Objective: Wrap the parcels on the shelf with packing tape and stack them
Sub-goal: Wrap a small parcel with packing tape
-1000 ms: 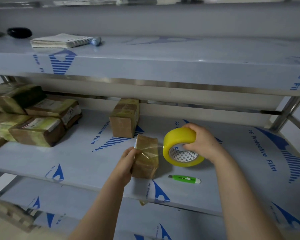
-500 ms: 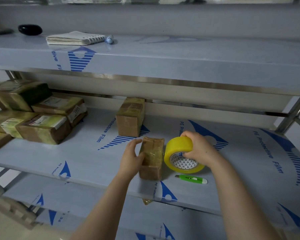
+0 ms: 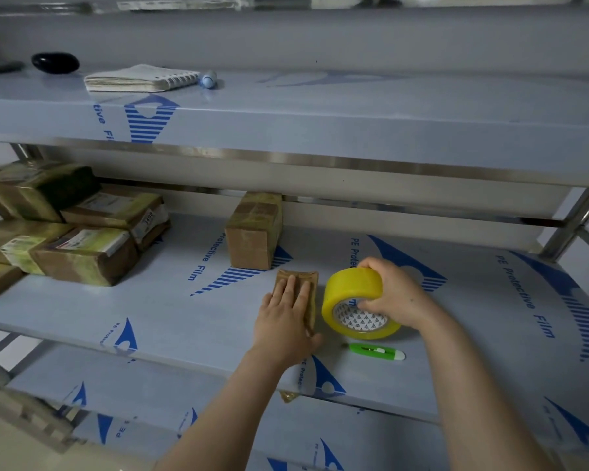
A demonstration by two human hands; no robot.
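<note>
A green cutter (image 3: 376,351) is lying by the shelf's (image 3: 184,317) front edge. Just behind it, the left hand (image 3: 286,321) is pressing flat, fingers straight, on a small parcel (image 3: 312,287). The right hand (image 3: 395,294) is gripping the tape roll (image 3: 352,287) (tilted, just beside the parcel). More parcels (image 3: 82,253) are sitting stacked at the left end.

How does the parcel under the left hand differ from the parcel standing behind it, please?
The front parcel lies low and looks thin; the rear parcel stands taller and blockier. The left hand presses the front parcel; nothing touches the rear parcel. Both are brown and taped.
</note>
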